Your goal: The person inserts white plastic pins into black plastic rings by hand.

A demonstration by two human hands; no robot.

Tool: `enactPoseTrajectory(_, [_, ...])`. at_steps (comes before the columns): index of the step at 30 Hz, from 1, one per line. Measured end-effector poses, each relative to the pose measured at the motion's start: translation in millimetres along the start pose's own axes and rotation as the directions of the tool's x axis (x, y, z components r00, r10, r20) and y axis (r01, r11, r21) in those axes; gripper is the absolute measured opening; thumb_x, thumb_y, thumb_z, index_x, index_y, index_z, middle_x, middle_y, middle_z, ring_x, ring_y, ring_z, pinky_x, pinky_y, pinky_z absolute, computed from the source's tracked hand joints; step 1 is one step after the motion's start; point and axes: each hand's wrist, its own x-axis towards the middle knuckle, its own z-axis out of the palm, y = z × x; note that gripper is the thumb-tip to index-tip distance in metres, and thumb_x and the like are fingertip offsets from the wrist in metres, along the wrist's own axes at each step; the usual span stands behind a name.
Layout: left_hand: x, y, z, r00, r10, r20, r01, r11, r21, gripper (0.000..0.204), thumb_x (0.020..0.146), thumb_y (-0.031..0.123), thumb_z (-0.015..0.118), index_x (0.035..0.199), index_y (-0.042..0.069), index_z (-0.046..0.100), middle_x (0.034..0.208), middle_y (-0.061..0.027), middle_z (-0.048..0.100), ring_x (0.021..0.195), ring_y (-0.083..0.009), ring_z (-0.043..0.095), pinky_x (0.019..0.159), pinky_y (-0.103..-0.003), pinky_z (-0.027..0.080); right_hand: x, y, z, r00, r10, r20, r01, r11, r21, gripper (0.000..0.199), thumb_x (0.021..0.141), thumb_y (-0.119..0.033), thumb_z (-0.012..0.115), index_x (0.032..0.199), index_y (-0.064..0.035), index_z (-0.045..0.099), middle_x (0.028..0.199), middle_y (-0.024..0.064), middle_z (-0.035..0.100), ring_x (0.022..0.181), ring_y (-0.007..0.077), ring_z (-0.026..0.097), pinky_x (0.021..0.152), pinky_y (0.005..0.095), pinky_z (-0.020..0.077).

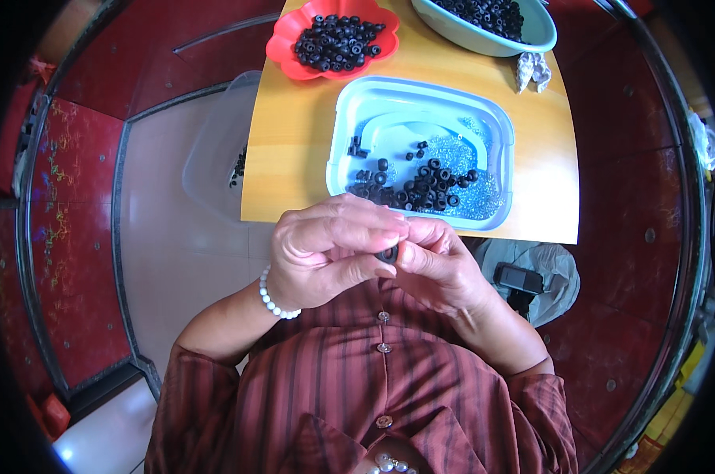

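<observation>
My left hand (326, 253) and my right hand (440, 265) meet in front of my chest, just below the table's near edge. Between their fingertips they pinch one small black ring (387, 254). A white bead bracelet (274, 300) circles my left wrist. Straight beyond the hands, a light blue rectangular tray (349, 103) lies on the wooden table (294, 134). It holds several black rings (420, 188) and a patch of small clear beads (460, 154).
A red flower-shaped dish (282, 47) of black rings sits at the table's far left, a teal bowl (543, 31) of rings at the far right, a small white bag (531, 71) beside it. A clear plastic bin (211, 158) stands left of the table, a grey bag (555, 272) on the red floor at right.
</observation>
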Motion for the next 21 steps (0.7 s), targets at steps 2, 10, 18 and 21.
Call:
enactPoseTrajectory(2, [4, -3, -3, 1.000, 0.001, -0.012, -0.001, 1.000, -0.015, 0.025, 0.072, 0.005, 0.076, 0.095, 0.001, 0.066, 0.095, -0.0129, 0.068, 0.090, -0.0234, 0.066, 0.079, -0.033, 0.052, 5, -4, -2, 1.000, -0.021, -0.005, 0.021, 0.999, -0.026, 0.023, 0.091, -0.016, 0.058, 0.105, 0.0015, 0.063, 0.096, 0.0054, 0.063, 0.091, 0.0137, 0.056, 0.084, 0.0282, 0.0437])
enactPoseTrajectory(10, [97, -59, -74, 0.954, -0.108, -0.279, 0.200, 0.924, 0.325, 0.023, 0.085, 0.000, 0.062, 0.107, -0.003, 0.059, 0.101, -0.0071, 0.064, 0.087, -0.0107, 0.061, 0.079, -0.024, 0.050, 34, -71, -49, 0.845, -0.531, -0.062, -0.143, -0.112, -0.983, 0.013, 0.080, -0.011, 0.064, 0.088, -0.0033, 0.070, 0.087, 0.0126, 0.066, 0.081, 0.0259, 0.063, 0.076, 0.0361, 0.0477])
enactPoseTrajectory(18, [159, -132, -120, 0.971, -0.117, -0.210, 0.239, 0.547, 0.802, 0.020, 0.081, 0.010, 0.066, 0.101, 0.006, 0.067, 0.092, -0.0071, 0.069, 0.081, -0.0132, 0.065, 0.076, -0.027, 0.051, 63, -82, -75, 0.899, -0.423, 0.117, -0.188, -0.612, -0.768, 0.008, 0.076, -0.012, 0.064, 0.081, -0.0096, 0.070, 0.083, 0.0090, 0.063, 0.086, 0.0261, 0.060, 0.080, 0.0403, 0.0409])
enactPoseTrajectory(21, [154, -127, -107, 0.987, -0.036, -0.155, 0.151, 0.516, 0.843, 0.019, 0.081, 0.011, 0.065, 0.099, 0.008, 0.068, 0.092, -0.0087, 0.068, 0.082, -0.0146, 0.066, 0.075, -0.027, 0.051, 68, -85, -78, 0.925, -0.362, 0.111, -0.186, -0.689, -0.700, 0.006, 0.074, -0.012, 0.065, 0.079, -0.0104, 0.068, 0.080, 0.0079, 0.062, 0.086, 0.0254, 0.060, 0.077, 0.0407, 0.0407])
